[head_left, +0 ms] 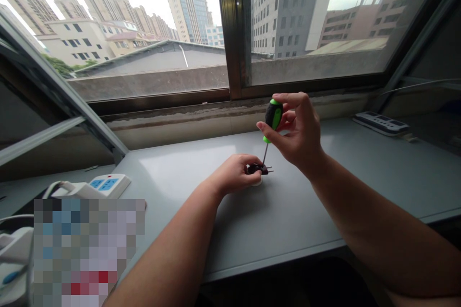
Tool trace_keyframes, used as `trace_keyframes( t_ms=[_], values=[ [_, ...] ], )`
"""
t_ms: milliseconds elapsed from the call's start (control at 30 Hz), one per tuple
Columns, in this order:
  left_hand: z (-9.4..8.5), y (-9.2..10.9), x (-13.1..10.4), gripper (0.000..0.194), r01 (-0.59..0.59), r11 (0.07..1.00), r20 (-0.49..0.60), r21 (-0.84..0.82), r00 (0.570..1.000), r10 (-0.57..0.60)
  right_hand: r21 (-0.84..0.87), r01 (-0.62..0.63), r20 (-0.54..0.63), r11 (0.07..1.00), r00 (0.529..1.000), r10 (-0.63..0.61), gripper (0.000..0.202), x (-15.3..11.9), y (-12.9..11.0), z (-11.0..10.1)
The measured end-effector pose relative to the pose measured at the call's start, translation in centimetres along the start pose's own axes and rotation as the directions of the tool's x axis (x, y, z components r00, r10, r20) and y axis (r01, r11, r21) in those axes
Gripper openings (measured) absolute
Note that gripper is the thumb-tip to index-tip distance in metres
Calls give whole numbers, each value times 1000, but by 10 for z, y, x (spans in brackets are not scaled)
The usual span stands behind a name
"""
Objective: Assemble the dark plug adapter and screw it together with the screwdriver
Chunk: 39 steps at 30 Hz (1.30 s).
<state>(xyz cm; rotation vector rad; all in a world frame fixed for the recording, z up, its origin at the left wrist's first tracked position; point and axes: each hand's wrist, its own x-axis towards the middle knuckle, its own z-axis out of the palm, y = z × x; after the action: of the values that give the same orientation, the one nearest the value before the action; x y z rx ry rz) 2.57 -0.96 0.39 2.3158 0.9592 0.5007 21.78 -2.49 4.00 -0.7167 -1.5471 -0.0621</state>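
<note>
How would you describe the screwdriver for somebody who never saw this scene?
Find the window, then the grey table below it. There, the right hand holds the screwdriver, tip down, at a dark two-pronged plug. Its green and black handle sets it apart from the dark plug.

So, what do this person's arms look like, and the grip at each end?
The left grip and right grip are ordinary bare human hands, with no gloves or rings showing. The left forearm and right forearm show no sleeve, watch, bracelet, cable or marking.
</note>
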Motion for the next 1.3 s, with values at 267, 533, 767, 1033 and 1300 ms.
trace_keyframes(
  t_ms=[267,533,767,1033,1300],
  values=[
    [1,-1,0,37,-45,999,-2,-6,999,45,-8,-15,15,1000,1000,15,50,0,1,1],
    [1,-2,0,35,-40,999,-6,-8,999,40,53,6,-4,999,1000,-6,34,5,-12,3],
    [2,-2,1,37,-44,999,-5,-2,999,44,194,-143,124,970,985,121,25,8,-4,5],
    [3,-5,2,36,-33,999,-1,-33,999,33,265,-141,15,954,990,142,21,15,0,7],
    [3,-6,3,37,-27,999,8,-41,1000,28,771,-376,217,513,914,344,11,20,-8,15]
  ],
)
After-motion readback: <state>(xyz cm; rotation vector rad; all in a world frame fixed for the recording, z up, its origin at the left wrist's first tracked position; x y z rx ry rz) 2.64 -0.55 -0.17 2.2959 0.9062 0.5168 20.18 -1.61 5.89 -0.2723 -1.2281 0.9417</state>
